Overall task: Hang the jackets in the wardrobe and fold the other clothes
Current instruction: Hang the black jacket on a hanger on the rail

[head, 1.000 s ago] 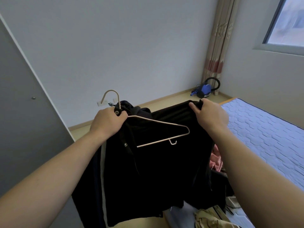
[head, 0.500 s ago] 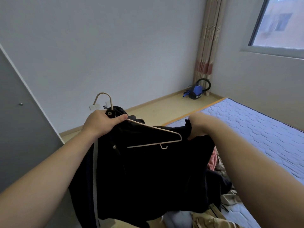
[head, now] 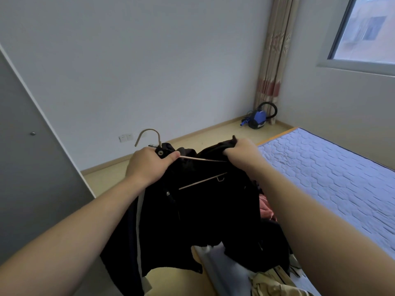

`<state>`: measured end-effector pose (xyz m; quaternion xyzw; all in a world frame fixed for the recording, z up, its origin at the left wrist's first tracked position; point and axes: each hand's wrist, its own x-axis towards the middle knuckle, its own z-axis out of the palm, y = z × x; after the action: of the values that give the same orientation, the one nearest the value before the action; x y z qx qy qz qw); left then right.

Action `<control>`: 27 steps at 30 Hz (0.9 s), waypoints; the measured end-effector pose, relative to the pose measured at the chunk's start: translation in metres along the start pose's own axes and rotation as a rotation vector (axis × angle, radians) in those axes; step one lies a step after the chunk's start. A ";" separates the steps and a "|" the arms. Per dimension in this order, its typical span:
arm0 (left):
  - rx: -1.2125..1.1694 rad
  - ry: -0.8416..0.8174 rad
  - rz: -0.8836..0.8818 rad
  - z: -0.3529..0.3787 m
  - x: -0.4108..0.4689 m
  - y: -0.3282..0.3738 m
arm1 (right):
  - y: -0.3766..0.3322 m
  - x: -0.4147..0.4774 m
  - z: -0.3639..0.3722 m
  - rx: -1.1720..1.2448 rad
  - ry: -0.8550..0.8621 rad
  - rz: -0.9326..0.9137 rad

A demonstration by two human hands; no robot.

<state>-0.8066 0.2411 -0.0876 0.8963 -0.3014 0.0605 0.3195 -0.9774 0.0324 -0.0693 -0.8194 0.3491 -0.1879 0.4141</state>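
At far left stood what looked like the grey wardrobe door (head: 32,167), apparently shut; it would probably have needed opening before anything could hang inside. The left grip (head: 149,165) was clenched round the neck of the pale hanger (head: 203,160), with the collar bunched under it. The black jacket (head: 203,221) hung in the air between both arms, soft and limp. It looked fairly heavy and likely to slide off so thin a hanger, so the hanger's neck seemed the safest hold. The right grip (head: 241,154) pinched the shoulder cloth at the hanger's far end. Below it a pink garment (head: 266,208) and a khaki garment (head: 273,283) lay on the bed (head: 331,178). A blue vacuum cleaner (head: 257,118) sat well apart in the corner.
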 end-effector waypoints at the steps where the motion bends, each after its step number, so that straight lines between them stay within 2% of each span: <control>1: -0.029 0.016 -0.010 0.003 -0.001 0.004 | -0.005 -0.006 0.008 0.070 -0.070 -0.002; 5: -0.113 0.052 0.007 0.012 -0.007 0.020 | -0.019 -0.032 0.036 0.511 -0.317 0.062; 7: -0.147 0.065 0.045 0.012 -0.010 0.027 | -0.025 -0.042 0.050 0.634 -0.420 0.028; 9: -0.199 0.066 0.079 0.009 -0.009 0.028 | -0.027 -0.048 0.058 0.529 -0.515 -0.058; 12: -0.284 0.040 0.093 -0.001 -0.006 0.021 | -0.020 -0.050 0.047 0.155 -0.568 -0.132; 14: -0.326 0.004 0.099 -0.003 -0.009 0.016 | -0.012 -0.048 0.034 -0.009 -0.420 -0.228; 17: -0.385 -0.051 0.128 -0.003 -0.016 0.012 | -0.004 -0.045 0.028 -0.011 -0.155 -0.330; 20: -0.429 -0.096 0.157 -0.009 -0.017 0.012 | 0.011 -0.040 0.040 -0.375 0.204 -0.664; 22: -0.441 -0.140 0.148 -0.016 -0.014 0.012 | 0.015 -0.042 0.048 -0.472 0.386 -0.704; 24: -0.418 -0.174 0.143 -0.024 -0.012 0.009 | 0.012 -0.041 0.051 -0.466 0.372 -0.701; 27: -0.376 -0.169 0.136 -0.035 -0.010 0.002 | 0.002 -0.039 0.054 -0.478 0.212 -0.811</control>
<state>-0.8135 0.2665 -0.0616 0.8006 -0.3929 -0.0508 0.4496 -0.9727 0.0899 -0.1033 -0.9380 0.0750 -0.3311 0.0695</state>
